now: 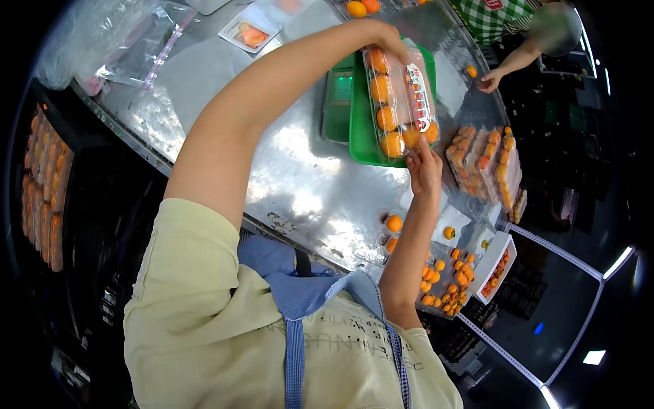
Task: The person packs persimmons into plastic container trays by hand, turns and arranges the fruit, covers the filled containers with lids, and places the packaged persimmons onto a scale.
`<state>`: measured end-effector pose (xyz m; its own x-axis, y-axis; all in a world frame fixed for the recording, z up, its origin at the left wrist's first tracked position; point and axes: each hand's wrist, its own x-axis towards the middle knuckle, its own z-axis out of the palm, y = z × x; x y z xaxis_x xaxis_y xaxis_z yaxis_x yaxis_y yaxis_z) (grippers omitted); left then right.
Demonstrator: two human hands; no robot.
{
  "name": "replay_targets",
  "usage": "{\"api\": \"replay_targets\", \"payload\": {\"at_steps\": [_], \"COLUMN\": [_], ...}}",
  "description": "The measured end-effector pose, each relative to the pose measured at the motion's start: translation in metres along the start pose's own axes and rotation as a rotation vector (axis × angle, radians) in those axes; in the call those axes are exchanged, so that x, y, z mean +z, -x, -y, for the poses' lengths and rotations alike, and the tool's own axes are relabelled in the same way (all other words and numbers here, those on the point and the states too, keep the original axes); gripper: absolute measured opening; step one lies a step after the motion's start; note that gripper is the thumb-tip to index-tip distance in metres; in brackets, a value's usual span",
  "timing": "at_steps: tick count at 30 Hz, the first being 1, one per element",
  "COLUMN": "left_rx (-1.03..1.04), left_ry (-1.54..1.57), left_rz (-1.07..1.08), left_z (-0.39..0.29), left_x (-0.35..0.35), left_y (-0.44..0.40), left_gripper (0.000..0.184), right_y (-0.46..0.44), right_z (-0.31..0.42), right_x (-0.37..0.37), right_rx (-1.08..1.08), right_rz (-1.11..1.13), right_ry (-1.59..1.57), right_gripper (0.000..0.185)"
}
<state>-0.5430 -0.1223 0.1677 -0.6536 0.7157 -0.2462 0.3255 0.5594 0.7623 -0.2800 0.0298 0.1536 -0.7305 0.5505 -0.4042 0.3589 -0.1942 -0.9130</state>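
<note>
Both hands are on a clear plastic box of persimmons [386, 117], which has a printed label on its lid. It lies on or just above a green tray [361, 140], tilted slightly in view. My left hand [386, 37] is closed over the far end of the box, its fingertips partly hidden. At the near corner, my right hand [426, 169] grips the edge with thumb and fingers. Under the tray sits a green weighing scale [336, 112] with a lit display.
Stacked boxes of persimmons [484, 163] stand to the right. Loose persimmons [453, 283] and a white carton [492, 266] lie nearer. Plastic bags [139, 58] and a printed card [249, 34] are on the metal table [293, 180]. Another person's hand [489, 82] is across the table.
</note>
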Motion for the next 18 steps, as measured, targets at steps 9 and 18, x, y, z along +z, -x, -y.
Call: {"api": "replay_targets", "payload": {"at_steps": [9,18], "left_rx": [0.173,-0.053], "left_ry": [0.216,0.726], "left_rz": [-0.166,-0.116], "left_z": [-0.028,-0.010], "left_x": [0.031,0.184], "left_y": [0.139,0.311], "left_gripper": [0.071,0.052], "right_y": [0.086,0.164], "right_z": [0.013,-0.082], "right_x": [-0.039,-0.121], "right_rx": [-0.199,0.056], "right_rz": [-0.011,0.123], "right_ry": [-0.065,0.096], "right_gripper": [0.041,0.056]}}
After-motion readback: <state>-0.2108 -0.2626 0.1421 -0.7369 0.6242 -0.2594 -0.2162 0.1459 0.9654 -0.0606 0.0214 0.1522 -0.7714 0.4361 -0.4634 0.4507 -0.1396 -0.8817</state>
